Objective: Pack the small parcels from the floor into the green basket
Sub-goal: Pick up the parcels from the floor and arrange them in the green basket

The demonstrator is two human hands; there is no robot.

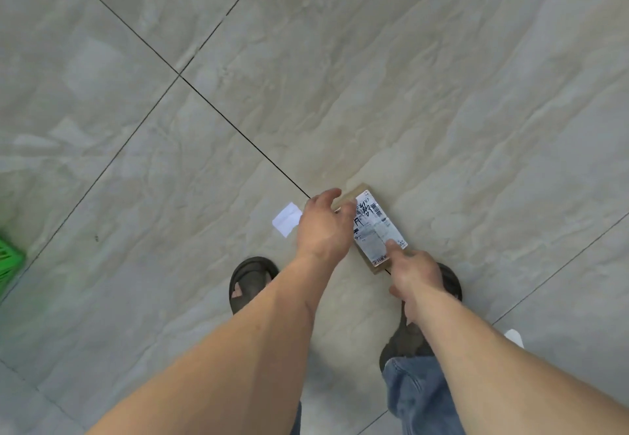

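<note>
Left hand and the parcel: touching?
Touching. In the head view the left hand curls its fingers over one long edge of the parcel, covering part of its top face.

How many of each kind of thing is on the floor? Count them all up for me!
Brown parcel: 1
Green basket, only a corner showing: 1
White paper scrap: 1
Sandals: 2
White thing at the right edge, too cut off to name: 1
Total: 6
</note>
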